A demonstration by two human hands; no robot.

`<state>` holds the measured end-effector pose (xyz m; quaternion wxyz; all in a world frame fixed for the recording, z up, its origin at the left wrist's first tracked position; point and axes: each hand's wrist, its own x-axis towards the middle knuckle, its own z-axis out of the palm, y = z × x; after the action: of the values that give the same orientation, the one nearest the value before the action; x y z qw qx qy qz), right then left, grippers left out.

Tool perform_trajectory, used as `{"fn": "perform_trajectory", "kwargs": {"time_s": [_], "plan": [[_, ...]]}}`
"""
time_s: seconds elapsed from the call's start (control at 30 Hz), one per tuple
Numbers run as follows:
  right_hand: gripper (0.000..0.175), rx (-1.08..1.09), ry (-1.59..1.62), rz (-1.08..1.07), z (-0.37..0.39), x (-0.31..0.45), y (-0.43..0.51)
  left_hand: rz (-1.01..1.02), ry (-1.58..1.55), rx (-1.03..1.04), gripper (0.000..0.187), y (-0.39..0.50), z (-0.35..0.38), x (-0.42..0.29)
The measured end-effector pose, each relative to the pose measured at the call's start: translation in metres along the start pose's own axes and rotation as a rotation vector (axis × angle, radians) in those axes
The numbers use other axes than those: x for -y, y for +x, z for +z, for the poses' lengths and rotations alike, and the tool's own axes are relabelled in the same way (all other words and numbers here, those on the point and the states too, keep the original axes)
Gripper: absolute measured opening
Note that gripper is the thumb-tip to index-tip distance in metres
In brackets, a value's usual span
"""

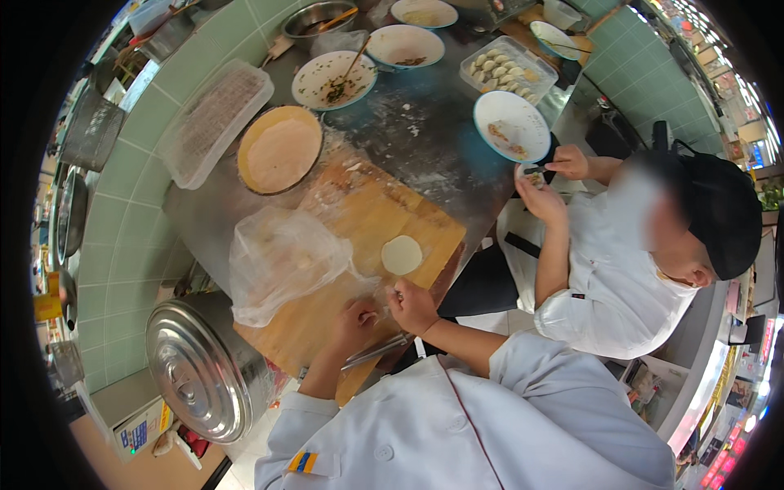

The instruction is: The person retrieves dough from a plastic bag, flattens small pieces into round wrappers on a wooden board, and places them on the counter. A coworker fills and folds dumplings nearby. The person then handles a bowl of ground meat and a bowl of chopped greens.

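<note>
A plastic bag (288,263), pale and crumpled, lies on the wooden board (367,202); what it holds is hard to make out. Close to its near right end is my left hand (360,315), blurred, with its fingers bent. Beside it my right hand (411,308) is curled above the board. Whether either hand grips anything small cannot be told. Just beyond my right hand rests a flat round dough wrapper (402,255). A long metal tool (376,352), perhaps a knife, lies across the board's near edge, partly behind my forearms.
A round container of flour (280,150) and a lidded plastic box (214,125) stand left. Farther back are a bowl with chopped greens (312,73) and a box of dumplings (490,64). At right, a co-worker (606,263) fills a wrapper beside a filling bowl (520,119). A lidded steel pot (190,373) stands lower left.
</note>
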<state>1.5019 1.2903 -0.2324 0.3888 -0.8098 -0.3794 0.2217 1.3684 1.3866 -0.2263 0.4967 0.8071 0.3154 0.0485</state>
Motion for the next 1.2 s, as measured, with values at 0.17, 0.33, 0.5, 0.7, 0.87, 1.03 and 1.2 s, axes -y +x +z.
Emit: {"fn": "perform_trajectory", "kwargs": {"time_s": [0.17, 0.33, 0.5, 0.7, 0.87, 1.03, 1.2], "plan": [[0.025, -0.031, 0.024, -0.023, -0.0006, 0.0012, -0.0008, 0.044, 0.055, 0.008, 0.009, -0.0033, 0.0019, 0.0051], [0.024, -0.052, 0.015, -0.055, -0.0020, 0.0020, -0.0018, -0.010, 0.074, 0.045, 0.010, -0.0047, -0.0015, 0.0030], [0.022, -0.007, 0.018, -0.008, -0.0011, -0.0001, -0.0021, -0.009, 0.060, 0.039, 0.010, -0.0040, -0.0006, 0.0005], [0.023, -0.057, 0.041, -0.045, 0.0009, -0.0020, -0.0017, -0.017, 0.045, 0.048, 0.010, -0.0036, -0.0015, 0.0021], [0.023, -0.063, 0.045, -0.066, 0.0003, -0.0018, -0.0014, -0.059, 0.048, 0.066, 0.011, -0.0028, -0.0010, 0.0013], [0.023, -0.061, 0.043, -0.071, -0.0005, -0.0013, -0.0014, -0.039, 0.043, 0.053, 0.010, -0.0027, -0.0003, 0.0018], [0.023, -0.035, 0.064, -0.046, -0.0012, -0.0006, -0.0015, -0.019, 0.054, 0.064, 0.010, -0.0021, 0.0004, 0.0047]]}}
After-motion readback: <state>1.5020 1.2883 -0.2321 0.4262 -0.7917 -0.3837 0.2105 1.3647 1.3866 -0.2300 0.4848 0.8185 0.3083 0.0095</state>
